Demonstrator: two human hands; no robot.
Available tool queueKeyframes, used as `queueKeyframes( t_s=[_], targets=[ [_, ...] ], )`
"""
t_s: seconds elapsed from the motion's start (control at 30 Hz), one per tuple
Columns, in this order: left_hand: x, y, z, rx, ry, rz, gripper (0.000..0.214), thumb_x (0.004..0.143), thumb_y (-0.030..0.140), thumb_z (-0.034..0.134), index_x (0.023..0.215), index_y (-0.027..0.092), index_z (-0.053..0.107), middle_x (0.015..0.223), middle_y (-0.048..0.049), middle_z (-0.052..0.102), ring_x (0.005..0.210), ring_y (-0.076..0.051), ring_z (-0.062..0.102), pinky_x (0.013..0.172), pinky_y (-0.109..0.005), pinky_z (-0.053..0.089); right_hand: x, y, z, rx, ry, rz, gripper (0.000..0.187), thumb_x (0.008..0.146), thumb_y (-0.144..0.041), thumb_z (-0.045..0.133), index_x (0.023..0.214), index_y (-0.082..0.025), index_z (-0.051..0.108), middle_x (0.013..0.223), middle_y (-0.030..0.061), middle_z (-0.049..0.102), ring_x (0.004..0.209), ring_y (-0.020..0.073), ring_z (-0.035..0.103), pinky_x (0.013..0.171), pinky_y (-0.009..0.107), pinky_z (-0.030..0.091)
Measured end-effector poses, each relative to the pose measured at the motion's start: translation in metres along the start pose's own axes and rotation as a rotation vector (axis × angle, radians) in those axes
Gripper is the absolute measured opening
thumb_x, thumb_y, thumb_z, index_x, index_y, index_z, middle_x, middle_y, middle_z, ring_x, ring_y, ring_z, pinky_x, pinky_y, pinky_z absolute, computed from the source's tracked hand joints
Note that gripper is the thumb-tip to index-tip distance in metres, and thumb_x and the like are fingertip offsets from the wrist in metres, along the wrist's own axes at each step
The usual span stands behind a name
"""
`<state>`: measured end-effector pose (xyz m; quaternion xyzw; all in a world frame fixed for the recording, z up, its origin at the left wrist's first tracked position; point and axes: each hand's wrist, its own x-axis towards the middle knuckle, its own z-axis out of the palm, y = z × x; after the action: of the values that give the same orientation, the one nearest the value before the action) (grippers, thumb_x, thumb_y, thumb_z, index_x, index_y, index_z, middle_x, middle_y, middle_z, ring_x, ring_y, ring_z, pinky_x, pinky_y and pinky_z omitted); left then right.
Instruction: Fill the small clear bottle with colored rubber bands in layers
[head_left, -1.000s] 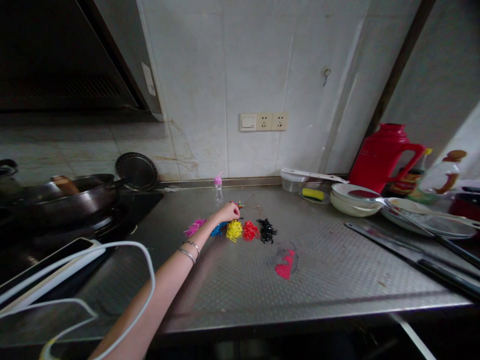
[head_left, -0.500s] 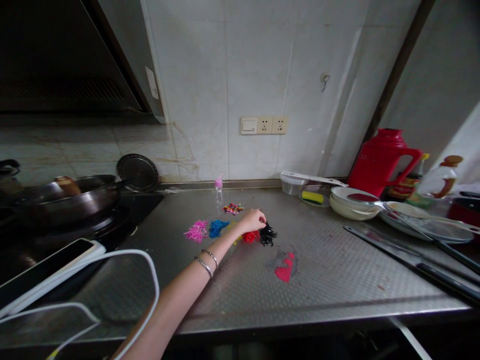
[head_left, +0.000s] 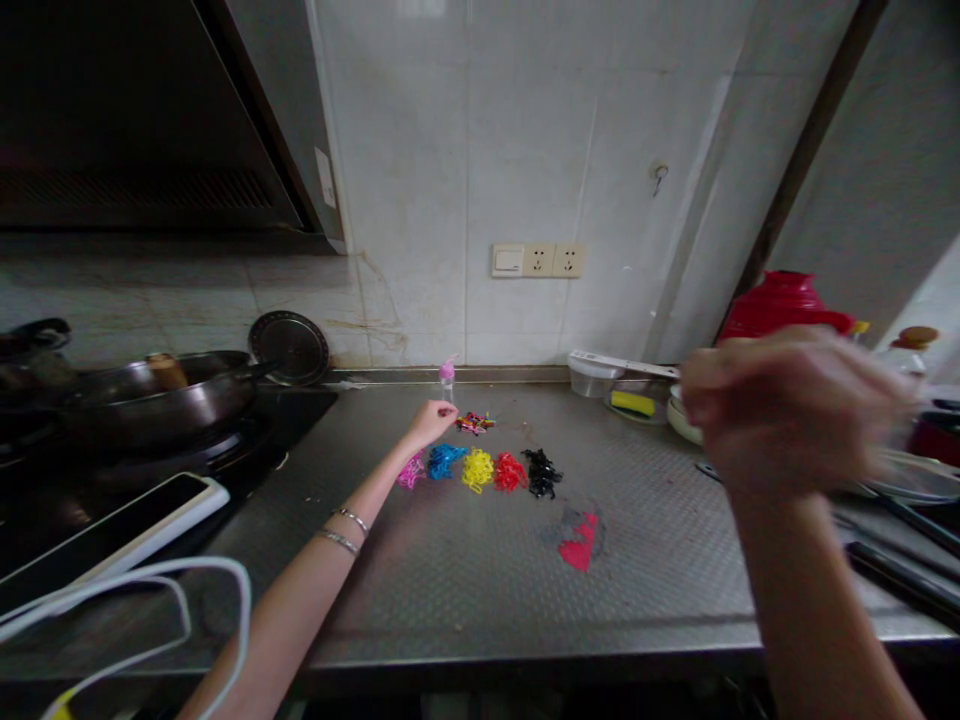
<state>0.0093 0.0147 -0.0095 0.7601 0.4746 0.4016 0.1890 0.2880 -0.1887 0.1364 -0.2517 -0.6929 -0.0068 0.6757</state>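
Small piles of rubber bands lie in a row on the steel counter [head_left: 480, 580]: pink [head_left: 410, 471], blue [head_left: 444, 460], yellow [head_left: 477, 468], red [head_left: 509, 471], black [head_left: 540, 472]. A small mixed-colour pile [head_left: 475, 423] sits behind them. My left hand [head_left: 431, 421], with bracelets on the wrist, hovers just left of the mixed pile and above the pink one, fingers pinched together; what they hold is too small to see. My right hand [head_left: 787, 410] is raised close to the camera at the right, back toward me and smeared by motion.
A tiny pink-capped bottle [head_left: 448, 378] stands behind the piles. A red patch [head_left: 579, 548] marks the counter. At the left are a wok [head_left: 172, 395], a round lid [head_left: 289, 347], a phone [head_left: 127, 528] and white cable. At the right are a red thermos [head_left: 784, 305], a sponge [head_left: 632, 403] and dishes.
My left hand went from the mixed pile to the red and black piles, then back left to beside the mixed pile. My right hand has risen into view at the right.
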Motion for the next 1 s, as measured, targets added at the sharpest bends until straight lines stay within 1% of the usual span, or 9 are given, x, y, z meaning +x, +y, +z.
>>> queueKeyframes(
  t_s=[0.03,0.1,0.17,0.27,0.37,0.47,0.67,0.87,1.0],
  targets=[
    [-0.003,-0.010,-0.010,-0.003,0.018,-0.029,0.022,0.070,0.021,0.050,0.081,0.011,0.066,0.082,-0.0079,0.067,0.075,-0.015,0.060,0.072,-0.026,0.044,0.002,0.010,0.012,-0.032,-0.049,0.046,0.025,0.084,-0.030,0.041,0.075,-0.015,0.059,0.061,0.0004,0.053,0.051,0.0079,0.049,0.050,0.022,0.041],
    [-0.008,-0.028,-0.026,0.011,0.048,-0.096,0.021,0.069,0.020,0.051,0.079,0.010,0.066,0.080,-0.0081,0.067,0.075,-0.016,0.060,0.072,-0.026,0.044,0.002,0.044,0.044,-0.119,-0.230,0.172,0.023,0.079,-0.029,0.047,0.066,-0.014,0.059,0.052,-0.0013,0.052,0.047,0.0080,0.048,0.047,0.021,0.038],
    [-0.014,-0.042,-0.036,0.014,0.051,-0.163,0.020,0.068,0.019,0.052,0.078,0.011,0.067,0.079,-0.0079,0.067,0.075,-0.017,0.060,0.071,-0.027,0.045,-0.010,0.090,0.079,-0.206,-0.459,0.278,0.020,0.075,-0.028,0.049,0.071,-0.013,0.062,0.059,0.0007,0.059,0.055,0.0099,0.052,0.052,0.020,0.039],
    [-0.021,-0.053,-0.044,0.011,0.077,-0.244,0.019,0.066,0.016,0.052,0.077,0.011,0.067,0.080,-0.0084,0.068,0.076,-0.017,0.061,0.072,-0.026,0.045,-0.042,0.154,0.123,-0.385,-0.713,0.404,0.018,0.071,-0.020,0.050,0.078,-0.013,0.065,0.072,0.0041,0.065,0.067,0.0126,0.057,0.060,0.020,0.040],
    [-0.025,-0.056,-0.046,-0.005,0.080,-0.282,0.020,0.066,0.014,0.051,0.078,0.011,0.067,0.082,-0.0089,0.068,0.077,-0.017,0.061,0.073,-0.026,0.045,-0.074,0.187,0.149,-0.572,-0.909,0.493,0.024,0.070,-0.017,0.048,0.087,-0.019,0.065,0.084,0.0046,0.065,0.076,0.0148,0.058,0.063,0.020,0.040],
    [-0.025,-0.057,-0.048,-0.016,0.076,-0.291,0.021,0.066,0.013,0.051,0.080,0.010,0.066,0.081,-0.0088,0.067,0.077,-0.016,0.061,0.073,-0.025,0.045,-0.089,0.194,0.162,-0.673,-0.983,0.501,0.027,0.072,-0.021,0.047,0.093,-0.024,0.064,0.094,0.0048,0.063,0.083,0.0172,0.058,0.064,0.021,0.040],
    [-0.026,-0.061,-0.051,-0.025,0.078,-0.278,0.021,0.067,0.014,0.050,0.081,0.011,0.066,0.084,-0.0086,0.067,0.077,-0.015,0.060,0.073,-0.025,0.045,-0.089,0.198,0.174,-0.772,-1.009,0.447,0.025,0.078,-0.029,0.044,0.095,-0.023,0.063,0.097,0.0075,0.061,0.088,0.0187,0.057,0.068,0.024,0.041],
    [-0.026,-0.065,-0.053,-0.019,0.080,-0.294,0.022,0.068,0.014,0.050,0.082,0.011,0.066,0.085,-0.0080,0.067,0.078,-0.014,0.060,0.073,-0.024,0.045,-0.087,0.197,0.175,-0.770,-0.952,0.496,0.026,0.082,-0.033,0.042,0.092,-0.024,0.064,0.094,0.0069,0.062,0.084,0.0183,0.058,0.067,0.024,0.040],
    [-0.026,-0.068,-0.057,0.007,0.096,-0.307,0.023,0.068,0.014,0.049,0.083,0.011,0.066,0.082,-0.0080,0.067,0.074,-0.014,0.060,0.069,-0.024,0.045,-0.084,0.184,0.187,-0.677,-0.895,0.421,0.028,0.082,-0.036,0.041,0.094,-0.024,0.063,0.094,0.0063,0.063,0.084,0.0176,0.057,0.066,0.023,0.039]
  ],
)
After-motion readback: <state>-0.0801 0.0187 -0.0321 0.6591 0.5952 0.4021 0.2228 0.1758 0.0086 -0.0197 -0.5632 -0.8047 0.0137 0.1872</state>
